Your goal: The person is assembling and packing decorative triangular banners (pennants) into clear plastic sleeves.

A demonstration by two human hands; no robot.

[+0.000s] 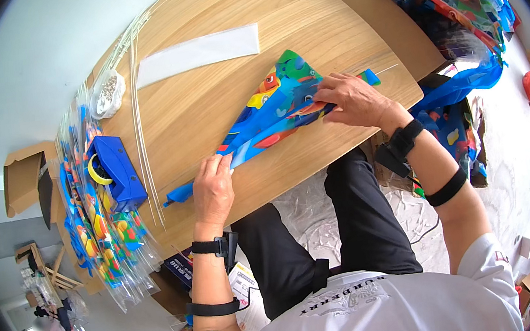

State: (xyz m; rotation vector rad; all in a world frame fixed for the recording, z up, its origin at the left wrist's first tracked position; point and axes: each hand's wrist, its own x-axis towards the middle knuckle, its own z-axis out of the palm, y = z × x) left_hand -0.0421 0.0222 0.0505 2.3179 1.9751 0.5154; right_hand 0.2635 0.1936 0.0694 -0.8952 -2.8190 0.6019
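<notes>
A colourful kite (272, 112) of thin printed fabric, mostly blue with green, yellow and red, lies partly folded on the wooden table (218, 99). Its green corner points away from me, and the lower edge is gathered into a narrow strip. My left hand (212, 191) pinches that strip near its left end, where a blue tip sticks out past the hand. At the right part my right hand (355, 99) grips the fabric with bent fingers. A thin rod pokes out beyond the blue end on the right.
White plastic sleeves (200, 54) lie farther back. Long thin rods (139, 114) run along the left, beside a white bag of small parts (108, 95) and a blue tape dispenser (119, 172). Packed kites (99, 230) hang at the left edge; more kite fabric (456, 6) fills a box at right.
</notes>
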